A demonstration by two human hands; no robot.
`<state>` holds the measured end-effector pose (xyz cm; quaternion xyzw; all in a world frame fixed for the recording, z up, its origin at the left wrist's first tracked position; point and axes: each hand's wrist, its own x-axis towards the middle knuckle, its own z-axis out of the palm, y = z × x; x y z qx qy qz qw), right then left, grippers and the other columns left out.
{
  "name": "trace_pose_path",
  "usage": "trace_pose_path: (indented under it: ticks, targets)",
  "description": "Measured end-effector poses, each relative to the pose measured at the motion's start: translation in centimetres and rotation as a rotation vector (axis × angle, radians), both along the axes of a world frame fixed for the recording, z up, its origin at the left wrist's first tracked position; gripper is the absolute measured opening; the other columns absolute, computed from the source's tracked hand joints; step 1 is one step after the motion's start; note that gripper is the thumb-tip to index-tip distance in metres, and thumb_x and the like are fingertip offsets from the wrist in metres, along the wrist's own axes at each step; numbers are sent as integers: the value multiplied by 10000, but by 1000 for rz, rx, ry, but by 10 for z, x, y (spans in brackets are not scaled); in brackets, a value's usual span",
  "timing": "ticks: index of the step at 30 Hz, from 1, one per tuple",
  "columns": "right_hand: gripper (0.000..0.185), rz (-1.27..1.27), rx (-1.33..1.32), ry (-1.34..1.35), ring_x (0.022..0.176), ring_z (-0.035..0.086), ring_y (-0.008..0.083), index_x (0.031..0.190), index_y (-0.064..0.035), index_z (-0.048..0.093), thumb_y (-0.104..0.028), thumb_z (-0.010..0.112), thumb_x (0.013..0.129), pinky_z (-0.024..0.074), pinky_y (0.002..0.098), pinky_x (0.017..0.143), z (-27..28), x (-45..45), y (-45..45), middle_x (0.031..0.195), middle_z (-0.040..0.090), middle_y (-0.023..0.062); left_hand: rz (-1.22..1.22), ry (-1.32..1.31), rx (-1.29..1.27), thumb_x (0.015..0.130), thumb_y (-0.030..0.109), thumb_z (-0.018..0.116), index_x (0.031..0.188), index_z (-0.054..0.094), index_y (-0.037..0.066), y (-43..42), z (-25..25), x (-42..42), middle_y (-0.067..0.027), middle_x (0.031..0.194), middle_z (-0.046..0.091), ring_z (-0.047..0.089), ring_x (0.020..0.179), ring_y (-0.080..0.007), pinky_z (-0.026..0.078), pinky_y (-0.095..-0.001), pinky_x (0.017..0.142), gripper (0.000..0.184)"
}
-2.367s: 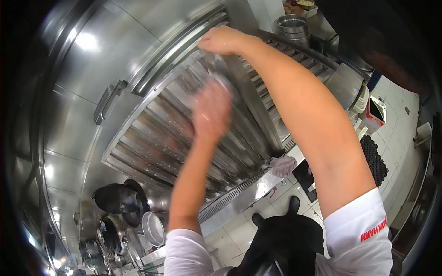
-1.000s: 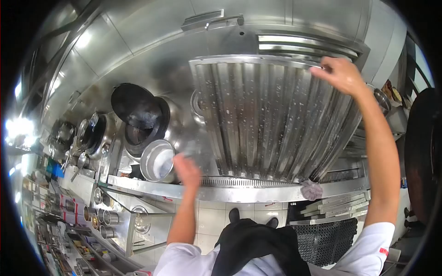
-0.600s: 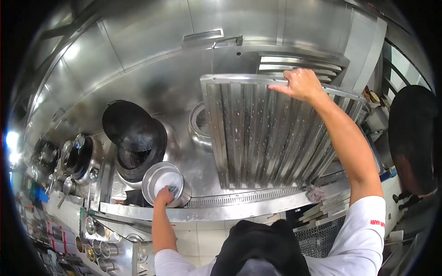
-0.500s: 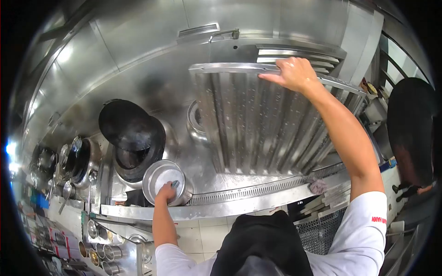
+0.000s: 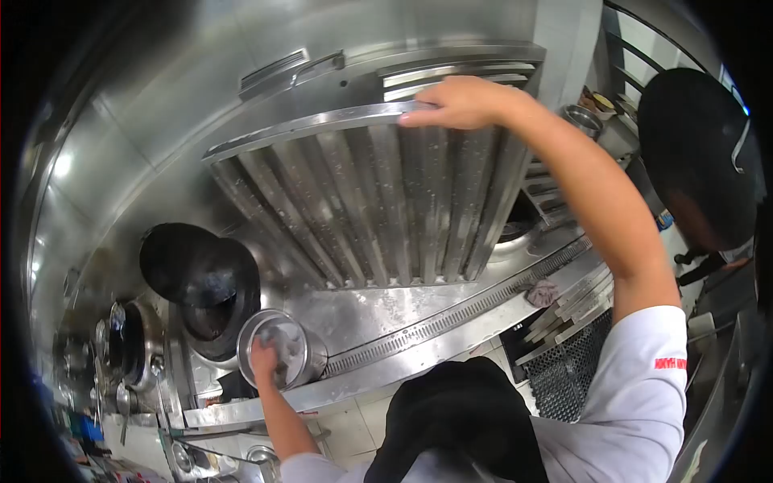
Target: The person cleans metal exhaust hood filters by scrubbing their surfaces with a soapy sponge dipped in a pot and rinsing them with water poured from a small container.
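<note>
My right hand [image 5: 455,103] grips the top edge of a metal range hood filter [image 5: 386,201], its fingers closed over the rim. The ribbed filter stands tilted on the steel counter, with wet drops and foam on its surface. My left hand [image 5: 263,360] reaches inside a round steel pot [image 5: 316,354] of sudsy water. At its fingers is a greyish-green scouring pad [image 5: 281,375], partly hidden by foam and hand.
Black woks [image 5: 189,266] sit on the left of the counter [image 5: 386,314]. A slotted drain [image 5: 427,324] runs along its front, with a crumpled rag [image 5: 542,293] near the edge. A faucet [image 5: 318,66] is on the back wall; a large black wok [image 5: 692,153] is at the right.
The filter has swung left and tilts more, my right hand still on its rim. My left hand has shifted within the pot, where more foam shows. The camera view has turned.
</note>
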<state>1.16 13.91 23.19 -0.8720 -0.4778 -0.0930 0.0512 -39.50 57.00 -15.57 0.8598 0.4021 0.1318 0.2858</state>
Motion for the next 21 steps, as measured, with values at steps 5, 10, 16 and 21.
trace_pose_path:
  ticks: [5,10,16,21]
  targets:
    - [829,-212,-37,32,912,636,446,1008,-23,712,-785,408,888,485,514,850,5,2,-64,874,676,261,-197,-740,182,808,89,659,1225,651,40,-135,128,92,-171,1167,651,612,1109,-323,460,-410,976,420]
    - [774,-170,23,109,952,628,458,1078,-47,706,-717,340,950,476,506,899,1,17,-63,970,692,244,-495,-1079,474,758,53,689,1212,675,84,-333,227,252,-142,1138,690,656,1024,-319,523,-398,898,456]
    - [598,115,220,178,1087,609,424,1277,-17,593,-512,532,946,460,455,933,-18,39,-102,1166,655,251,-440,-1324,592,735,75,629,1004,649,22,-432,243,353,-163,907,644,621,839,-343,507,-450,748,274]
    - [766,348,291,63,1198,588,387,1368,41,491,-409,731,796,442,427,1012,-33,56,-102,1271,605,268,-315,-1295,378,955,254,498,1061,624,60,-444,208,368,-152,1059,625,583,953,-376,458,-492,854,255]
